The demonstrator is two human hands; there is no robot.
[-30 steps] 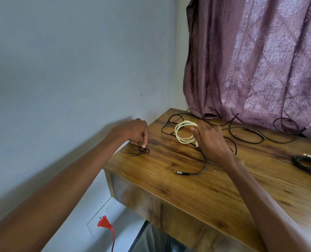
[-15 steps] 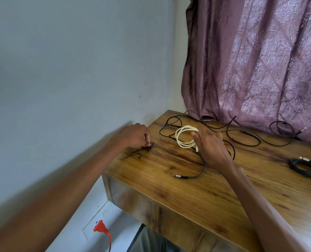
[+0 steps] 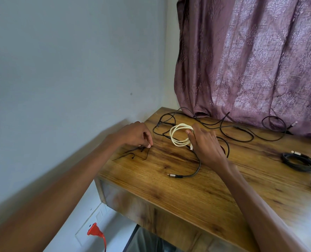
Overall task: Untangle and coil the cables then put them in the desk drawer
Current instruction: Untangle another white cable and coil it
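Head view. Left hand [image 3: 135,134]: pinching thin black wire [image 3: 132,154] at the tabletop [image 3: 196,193] left edge; the wire has spread looser than half a second ago. Right hand [image 3: 205,144]: unchanged, fingers curled on white coil [image 3: 178,135]. Black cable tangle [image 3: 223,128] beneath, by curtain [image 3: 251,60]. Coiled black cable [image 3: 299,161] far right. Orange plug [image 3: 94,231] below.

tabletop [image 3: 196,193]: landmark, wall at its left edge, curtain [image 3: 251,60] behind | coiled cable [image 3: 178,136]: on tabletop, rear middle | thin wire [image 3: 132,154]: left of coil, near tabletop's left edge | loose cables [image 3: 242,133]: rear, before curtain | cable bundle [image 3: 298,161]: far right | wall plug [image 3: 94,231]: below tabletop's left edge
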